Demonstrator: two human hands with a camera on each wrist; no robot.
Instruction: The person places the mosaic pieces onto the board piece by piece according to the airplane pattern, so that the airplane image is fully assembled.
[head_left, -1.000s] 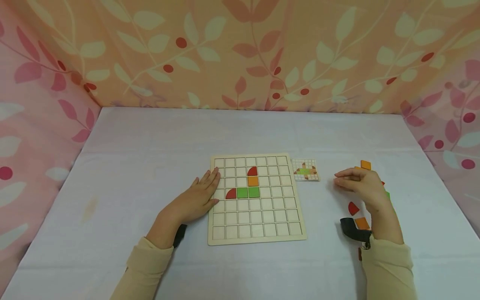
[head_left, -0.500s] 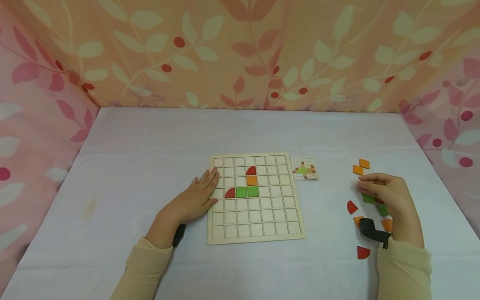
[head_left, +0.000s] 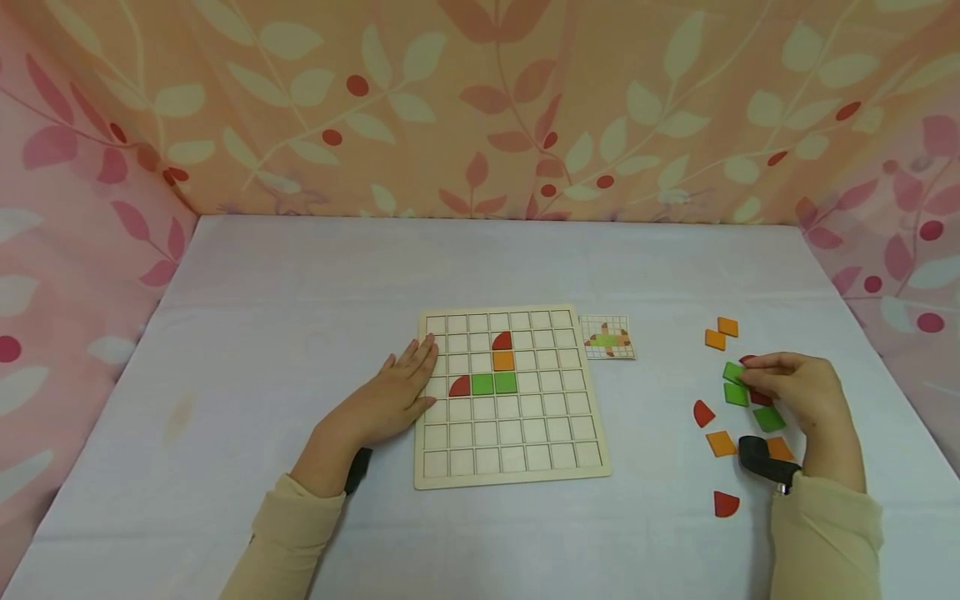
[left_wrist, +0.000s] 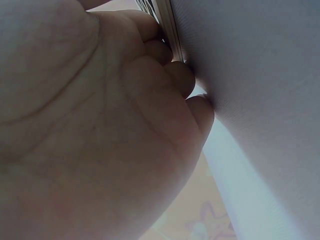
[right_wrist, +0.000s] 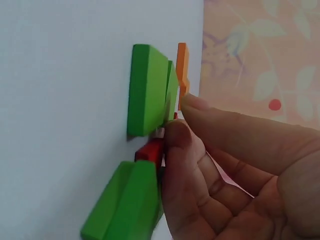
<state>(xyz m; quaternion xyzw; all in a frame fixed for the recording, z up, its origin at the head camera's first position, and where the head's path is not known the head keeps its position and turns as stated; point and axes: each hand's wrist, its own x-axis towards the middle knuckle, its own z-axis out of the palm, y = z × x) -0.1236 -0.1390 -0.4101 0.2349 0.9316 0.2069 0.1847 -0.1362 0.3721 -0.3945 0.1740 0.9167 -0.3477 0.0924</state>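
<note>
A wooden grid board (head_left: pixel 517 442) lies mid-table with two red quarter-circles (head_left: pixel 504 341), an orange square (head_left: pixel 504 361) and two green squares (head_left: pixel 495 383) set in it. My left hand (head_left: pixel 390 400) rests flat, fingers straight, on the board's left edge (left_wrist: pixel 167 25). My right hand (head_left: pixel 791 390) is over the loose pieces at the right, its thumb and forefinger curled and pinching a red piece (right_wrist: pixel 150 150) between two green squares (right_wrist: pixel 147 90) (right_wrist: pixel 125 205). How firmly it holds the piece is hard to tell.
A small pattern card (head_left: pixel 607 337) lies by the board's top right corner. Loose pieces surround the right hand: two orange squares (head_left: pixel 722 332), a red quarter-circle (head_left: pixel 702 413), an orange square (head_left: pixel 721 442), another red one (head_left: pixel 725 503). Patterned cloth walls (head_left: pixel 480 108) enclose the table.
My right hand has moved right and nearer to me, from beside the card into the loose pieces, and closed its fingertips on a red piece. The left hand stayed still.
</note>
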